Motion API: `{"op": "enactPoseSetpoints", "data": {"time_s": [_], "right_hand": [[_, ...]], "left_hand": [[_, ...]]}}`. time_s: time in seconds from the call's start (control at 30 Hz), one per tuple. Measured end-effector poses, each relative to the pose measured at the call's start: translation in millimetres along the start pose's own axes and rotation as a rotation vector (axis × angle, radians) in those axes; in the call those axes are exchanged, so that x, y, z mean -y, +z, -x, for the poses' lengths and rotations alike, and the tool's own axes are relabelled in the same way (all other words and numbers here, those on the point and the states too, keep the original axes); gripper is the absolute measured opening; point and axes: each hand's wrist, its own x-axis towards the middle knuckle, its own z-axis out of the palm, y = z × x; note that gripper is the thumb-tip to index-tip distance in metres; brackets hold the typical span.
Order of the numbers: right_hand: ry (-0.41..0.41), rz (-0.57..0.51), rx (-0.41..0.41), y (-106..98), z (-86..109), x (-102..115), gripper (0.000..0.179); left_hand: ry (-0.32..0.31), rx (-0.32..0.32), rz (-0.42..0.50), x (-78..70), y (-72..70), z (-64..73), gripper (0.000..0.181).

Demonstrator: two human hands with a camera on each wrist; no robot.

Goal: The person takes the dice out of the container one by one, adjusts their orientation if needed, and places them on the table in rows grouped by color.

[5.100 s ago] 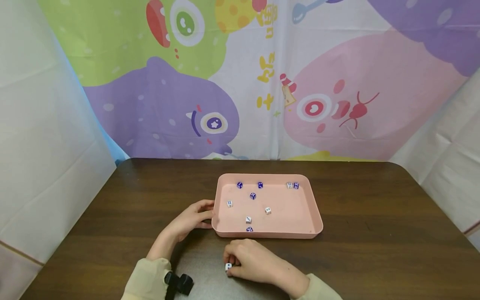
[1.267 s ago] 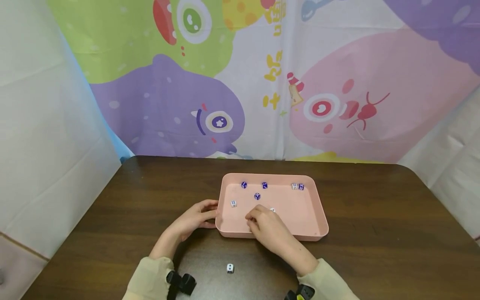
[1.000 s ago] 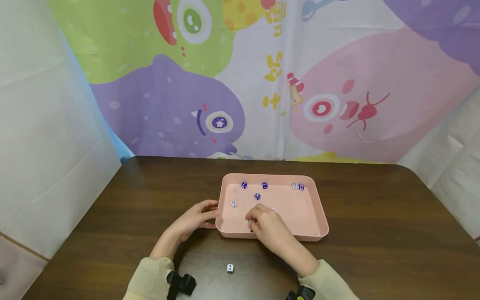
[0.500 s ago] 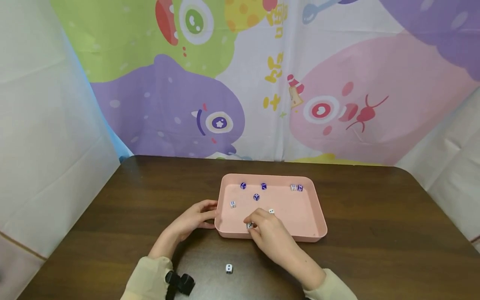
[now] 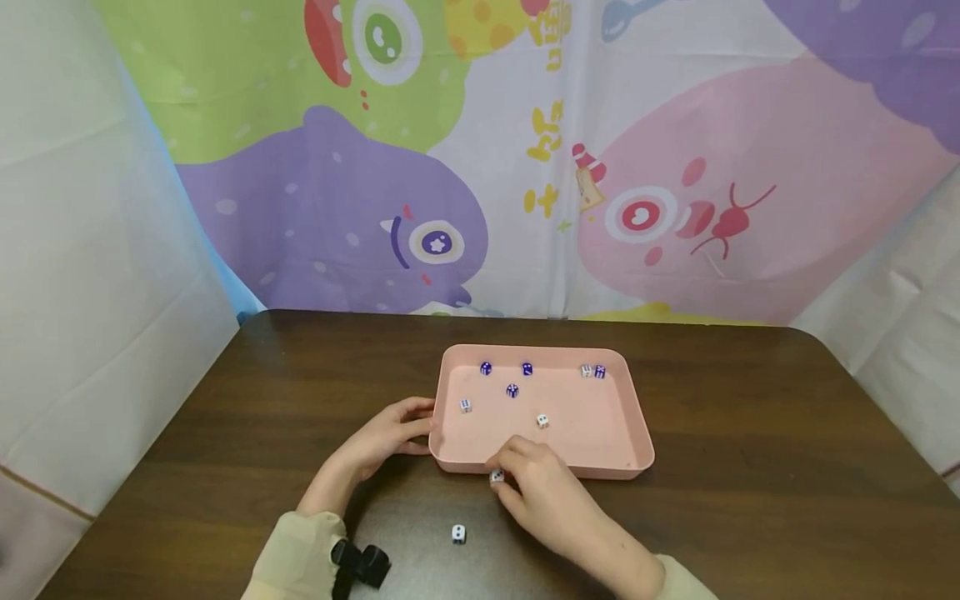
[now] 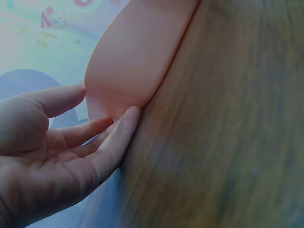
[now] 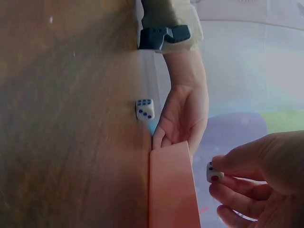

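Note:
My right hand [image 5: 543, 492] pinches a white die [image 7: 214, 172] between thumb and fingertips, over the near rim of the pink tray [image 5: 600, 472]. The right wrist view shows this die raised, with a red pip and dark pips. My left hand [image 5: 386, 435] touches the tray's left end; in the left wrist view the thumb meets the rim and the fairly straight fingers lie along the outer wall. On the table in front of the tray sits another white die [image 5: 458, 534]. My right hand hides part of the tray's near side.
Inside the tray lie blue dice, one [image 5: 512, 390] near the middle and others along the far wall. White dice [image 5: 542, 421] lie among them. A cartoon-print cloth [image 5: 525, 167] hangs behind the dark wooden table [image 5: 750, 433].
The right hand released one white die on the table, reached into the tray and pinched another. It has since brought that die up and back to the near rim. The left hand stays put.

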Motion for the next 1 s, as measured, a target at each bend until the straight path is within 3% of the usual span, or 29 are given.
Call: {"op": "enactPoseSetpoints", "data": {"time_s": [0.37, 0.67, 1.0], "right_hand": [[-0.026, -0.002, 0.118, 0.7, 6.4, 7.0, 0.011], [0.014, -0.023, 0.285, 0.1, 6.7, 9.4, 0.006], [-0.006, -0.046, 0.344, 3.5, 9.1, 8.0, 0.007]], "left_hand": [[-0.008, -0.009, -0.008, 0.5, 0.1, -1.0, 0.047], [-0.004, -0.005, 0.003, 2.1, -0.8, -1.9, 0.047], [-0.004, -0.003, 0.005, 1.3, -0.6, -1.4, 0.047]]}}
